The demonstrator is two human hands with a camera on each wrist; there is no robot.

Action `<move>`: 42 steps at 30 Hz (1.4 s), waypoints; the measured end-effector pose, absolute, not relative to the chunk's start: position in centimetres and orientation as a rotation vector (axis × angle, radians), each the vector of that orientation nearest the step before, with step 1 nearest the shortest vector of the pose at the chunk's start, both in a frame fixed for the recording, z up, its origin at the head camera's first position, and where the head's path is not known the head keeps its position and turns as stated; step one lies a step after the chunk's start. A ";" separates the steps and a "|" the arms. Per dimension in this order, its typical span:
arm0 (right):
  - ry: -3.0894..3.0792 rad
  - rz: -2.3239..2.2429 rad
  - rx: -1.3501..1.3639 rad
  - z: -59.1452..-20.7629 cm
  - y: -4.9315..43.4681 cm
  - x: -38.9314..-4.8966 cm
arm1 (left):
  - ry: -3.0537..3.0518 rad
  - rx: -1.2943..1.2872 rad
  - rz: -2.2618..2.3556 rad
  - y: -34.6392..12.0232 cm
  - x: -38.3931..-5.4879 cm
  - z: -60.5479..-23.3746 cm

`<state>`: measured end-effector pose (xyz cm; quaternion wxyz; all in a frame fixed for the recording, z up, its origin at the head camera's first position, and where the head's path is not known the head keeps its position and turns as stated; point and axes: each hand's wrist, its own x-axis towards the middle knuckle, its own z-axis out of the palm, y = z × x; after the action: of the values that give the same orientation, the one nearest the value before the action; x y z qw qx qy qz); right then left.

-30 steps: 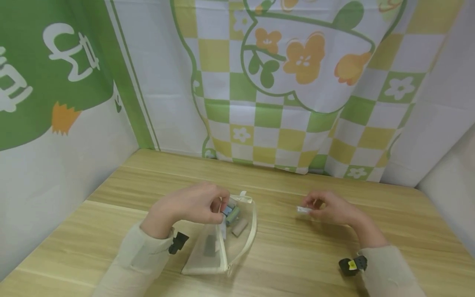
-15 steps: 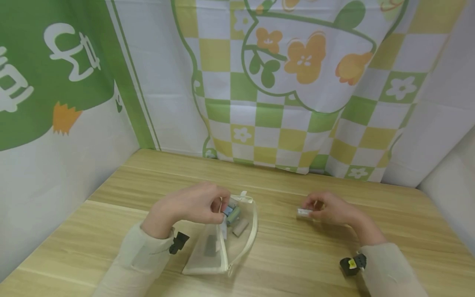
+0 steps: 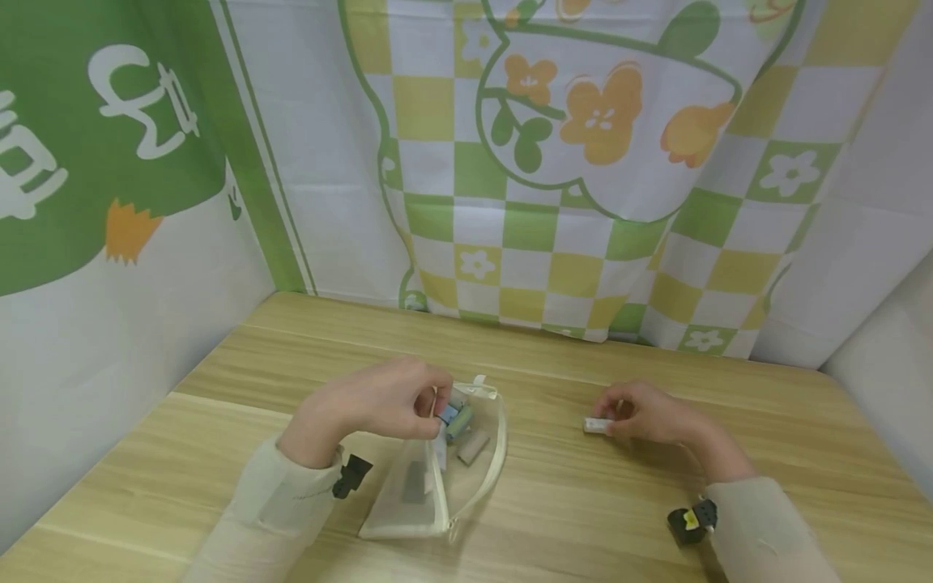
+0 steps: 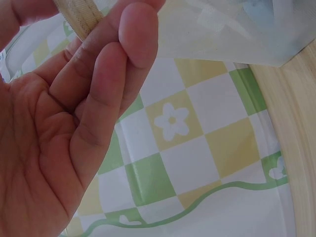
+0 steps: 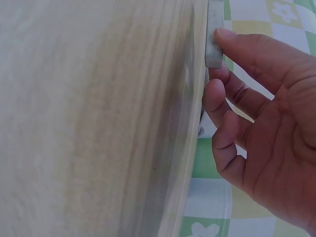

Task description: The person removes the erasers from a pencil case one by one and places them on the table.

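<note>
A see-through mesh zipper pouch (image 3: 401,510) stands unzipped on the table, left of centre. My left hand (image 3: 379,401) pinches its zipper edge; in the left wrist view the cream zipper tape (image 4: 81,17) runs between the fingers. Inside the pouch lie several small pieces, among them a green one (image 3: 459,423) and a beige block (image 3: 474,447). To the right, my right hand (image 3: 649,414) holds a small white block (image 3: 596,425) between thumb and fingers, low over the wood. Seen from the right wrist, this block (image 5: 214,44) is pale grey and rectangular.
The wooden table (image 3: 568,518) reaches back to a checked curtain (image 3: 521,235) with flower prints. A green and white cloth (image 3: 109,162) hangs along the left side. Black wrist devices (image 3: 351,476) sit at both sleeves.
My right hand has lowered slightly with the white block, which has tipped so that more of its face shows. The left hand and the pouch stay where they were.
</note>
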<state>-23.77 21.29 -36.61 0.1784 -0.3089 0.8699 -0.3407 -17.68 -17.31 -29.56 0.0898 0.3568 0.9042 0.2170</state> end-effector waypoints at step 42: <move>2.427 -0.910 -0.891 -36.5 20.8 -23.5 | 2.671 1.041 0.645 -17.3 -17.6 -29.4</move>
<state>-23.51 20.81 -36.49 0.1991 -0.3186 0.8678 -0.3253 -17.63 -17.29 -29.35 0.1016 0.3525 0.9043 0.2184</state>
